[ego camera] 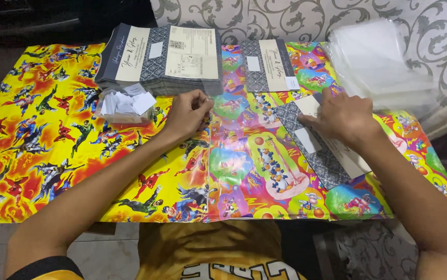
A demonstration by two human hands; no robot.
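Grey patterned card envelope with a cream flap [321, 150] lies slanted on the bright cartoon-print table cover [52, 155], pinned flat under our right hand [343, 116]; fingers pressed together on its upper end, likely to keep it from sliding. Our left hand [188, 113] is curled at the front edge of the tall stack of grey-and-cream envelopes [164, 58], fingertips pinching something small there; we cannot tell what. Small pile of white paper slips [127, 103] sits just beside that hand, within easy reach. One more single grey-and-cream envelope [270, 65] lies flat behind, between the hands. Clear plastic sleeves [384, 62] heap at the far right corner, overhanging the edge. Open cover shows at left and in front of us; the near edge runs close to our yellow shirt [208, 254].
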